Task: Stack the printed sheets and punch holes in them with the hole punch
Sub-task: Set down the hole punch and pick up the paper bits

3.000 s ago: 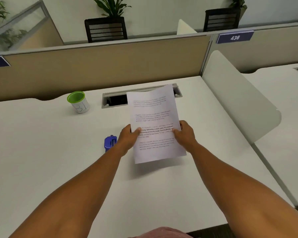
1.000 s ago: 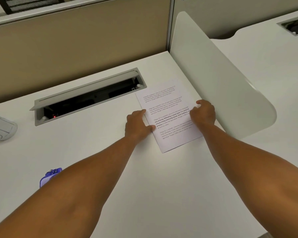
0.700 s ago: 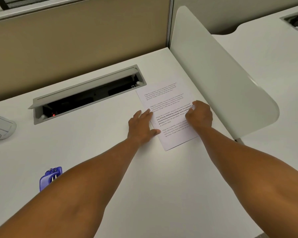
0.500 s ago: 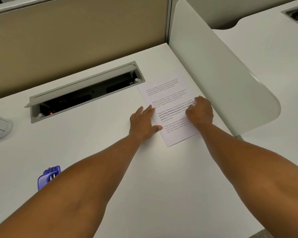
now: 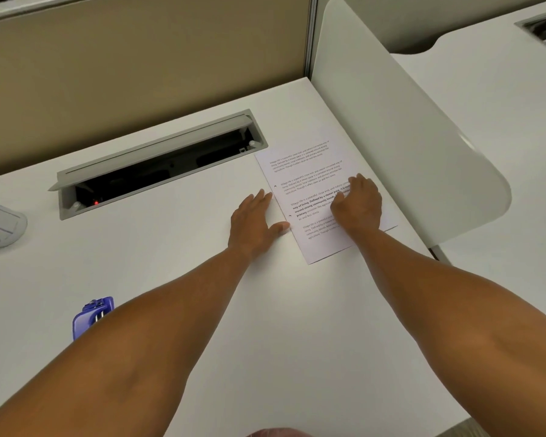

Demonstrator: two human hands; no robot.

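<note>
The printed sheets [image 5: 309, 171] lie flat as one stack on the white desk [image 5: 281, 326], near its right side, with two small punched holes visible along the left edge. My left hand [image 5: 254, 223] rests flat on the desk beside that edge, fingers spread, thumb touching the paper. My right hand [image 5: 358, 205] lies palm down on the middle of the stack, fingers loosely curled, gripping nothing. The purple hole punch [image 5: 90, 316] sits at the near left, partly hidden behind my left forearm.
A grey cable tray [image 5: 158, 162] with its lid raised runs along the back of the desk. A white cup with a green rim [image 5: 0, 223] stands at the far left edge. A white rounded divider panel [image 5: 407, 137] rises just right of the sheets.
The sheets were held up in both hands and now lie on the desk near the divider. My left hand slid off the paper to its left edge; my right hand stays on top.
</note>
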